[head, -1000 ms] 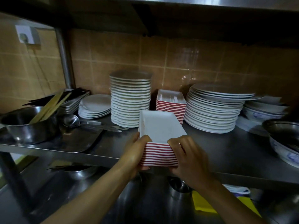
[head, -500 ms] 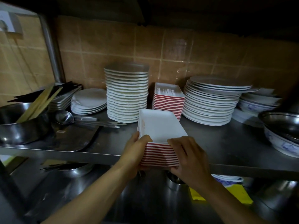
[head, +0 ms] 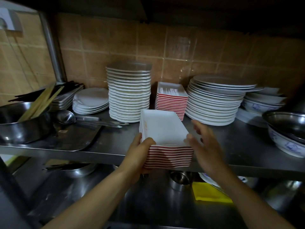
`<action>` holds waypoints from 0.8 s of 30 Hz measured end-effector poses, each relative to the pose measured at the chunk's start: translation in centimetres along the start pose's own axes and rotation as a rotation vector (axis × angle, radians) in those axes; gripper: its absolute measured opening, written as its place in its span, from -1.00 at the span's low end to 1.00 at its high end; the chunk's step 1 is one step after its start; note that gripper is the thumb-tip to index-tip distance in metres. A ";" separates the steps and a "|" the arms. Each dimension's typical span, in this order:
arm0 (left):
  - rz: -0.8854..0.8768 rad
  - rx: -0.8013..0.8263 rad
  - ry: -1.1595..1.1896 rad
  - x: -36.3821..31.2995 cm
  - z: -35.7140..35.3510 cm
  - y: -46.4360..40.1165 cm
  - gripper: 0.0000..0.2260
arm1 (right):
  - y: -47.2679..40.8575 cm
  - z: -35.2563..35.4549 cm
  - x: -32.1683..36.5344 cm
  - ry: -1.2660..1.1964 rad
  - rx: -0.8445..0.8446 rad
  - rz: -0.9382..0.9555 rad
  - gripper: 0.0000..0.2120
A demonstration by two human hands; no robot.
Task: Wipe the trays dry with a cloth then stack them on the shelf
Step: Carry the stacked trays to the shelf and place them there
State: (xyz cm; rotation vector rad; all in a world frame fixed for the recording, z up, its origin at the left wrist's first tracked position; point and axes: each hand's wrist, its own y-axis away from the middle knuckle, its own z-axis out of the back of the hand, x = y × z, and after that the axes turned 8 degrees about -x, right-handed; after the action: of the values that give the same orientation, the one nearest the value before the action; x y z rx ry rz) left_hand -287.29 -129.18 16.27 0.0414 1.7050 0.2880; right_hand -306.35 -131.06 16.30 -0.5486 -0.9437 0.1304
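The left hand [head: 137,153] grips the near left corner of a stack of rectangular trays, white inside with red-and-white striped rims [head: 166,149]: thumb hooked over the top tray's rim, fingers curled under the stack's side. The stack sits at the front edge of the stainless steel shelf [head: 239,146], its near end overhanging the lip, its far end pointing away from the fingers towards the wall.

The right hand [head: 206,146] is at the stack's right side, fingers spread and nearly straight, blurred. The fingertips are close to the top tray's right rim, but whether they touch it cannot be told. They are wrapped round nothing.

Straight beyond the fingertips, against the tan tiled wall [head: 165,52], stands a second stack of the same red-striped trays [head: 171,101]. To the left of that rises a tall pile of white scalloped plates [head: 129,95], and to the right a wide pile of round white plates [head: 214,103]. Further left lie a low pile of small white dishes [head: 90,100], a steel ladle [head: 67,116] and a steel pot holding wooden chopsticks [head: 24,124]. Far to the right, a blue-patterned bowl [head: 287,142] sits at the shelf edge.

Below the right wrist, on the lower level, lies a yellow cloth [head: 209,192].
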 end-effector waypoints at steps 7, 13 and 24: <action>0.003 -0.014 -0.063 0.5 0.3 -0.2 -0.66 | -4.0 -0.2 -1.0 -0.582 0.349 -0.692 -0.90; 0.046 0.003 -0.228 -0.6 1.3 -1.3 -0.60 | -4.1 -0.7 -1.8 -0.647 0.444 -0.796 -0.76; -0.085 0.060 -0.321 -1.3 1.4 -4.0 -0.76 | -4.1 -2.2 -2.7 -0.617 0.339 -0.687 -0.82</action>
State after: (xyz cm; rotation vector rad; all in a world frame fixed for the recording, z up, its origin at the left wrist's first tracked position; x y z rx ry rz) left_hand -285.21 -133.07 16.54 0.0564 1.3921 0.1568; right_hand -306.71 -136.41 15.33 0.1690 -1.6240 -0.1708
